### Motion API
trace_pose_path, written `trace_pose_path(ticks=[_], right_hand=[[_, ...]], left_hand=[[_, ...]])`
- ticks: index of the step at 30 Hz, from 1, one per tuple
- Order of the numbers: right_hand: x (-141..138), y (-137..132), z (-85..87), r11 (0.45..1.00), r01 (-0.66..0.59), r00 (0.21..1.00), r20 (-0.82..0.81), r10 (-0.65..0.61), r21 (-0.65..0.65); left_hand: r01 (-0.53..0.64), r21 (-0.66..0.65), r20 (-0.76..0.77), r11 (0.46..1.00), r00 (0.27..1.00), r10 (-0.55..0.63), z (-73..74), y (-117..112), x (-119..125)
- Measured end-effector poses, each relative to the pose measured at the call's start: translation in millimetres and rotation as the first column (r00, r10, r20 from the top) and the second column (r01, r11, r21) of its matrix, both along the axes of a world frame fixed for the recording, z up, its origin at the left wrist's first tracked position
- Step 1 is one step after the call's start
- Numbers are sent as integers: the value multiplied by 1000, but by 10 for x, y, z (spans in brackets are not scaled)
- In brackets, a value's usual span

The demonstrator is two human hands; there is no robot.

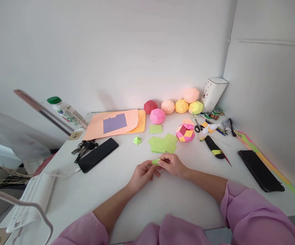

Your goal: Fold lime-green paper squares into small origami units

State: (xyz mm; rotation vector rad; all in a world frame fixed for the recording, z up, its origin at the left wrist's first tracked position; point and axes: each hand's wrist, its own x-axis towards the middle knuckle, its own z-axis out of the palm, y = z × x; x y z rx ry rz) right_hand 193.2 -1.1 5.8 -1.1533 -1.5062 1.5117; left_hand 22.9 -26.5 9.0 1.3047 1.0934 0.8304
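Note:
A small folded piece of green paper (156, 162) is pinched between both hands above the white table. My left hand (143, 175) grips its left side with fingers curled. From the right, my right hand (172, 164) holds the other side between thumb and forefinger. Just beyond the hands lie several loose green paper sheets (162, 144), with one more green sheet (156, 129) behind them. A folded green paper piece (137, 140) with a raised peak sits to their left. On the right stands a multicoloured paper ball (185, 133) with an opening in it.
Several finished paper balls (167, 107) line the wall. Scissors (198, 126), glue bottles (205, 131), a cutter (214, 147) and a black phone (261, 170) lie right. Left are a dark phone (98, 154), keys (84, 147), peach paper (93, 127), a bottle (68, 114) and a power strip (32, 199).

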Motion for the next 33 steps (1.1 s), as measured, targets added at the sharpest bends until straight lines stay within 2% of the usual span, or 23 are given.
trace_pose_path(ticks=[11,18,22,25,29,33], right_hand=[[19,9,-55,997,-24,998,53,20,67],[2,-20,-16,961,-44,985,172,-3,272],[7,-5,-12,975,-73,991,127,47,208],[24,21,-6,977,-141,981,152,117,160],[32,38,-7,966,-179,969,203,140,188],[13,20,-72,941,-138,968,242,63,308]], left_hand=[[7,7,-5,1000,1000,-7,-38,-11,-4],[-2,-29,42,1000,999,4,-64,25,-16],[24,-36,77,999,997,-21,-92,40,-40],[29,-37,105,999,994,-25,-103,29,-40],[-7,-33,87,999,996,10,-114,4,-13],[-34,-13,53,999,998,34,-145,-5,19]])
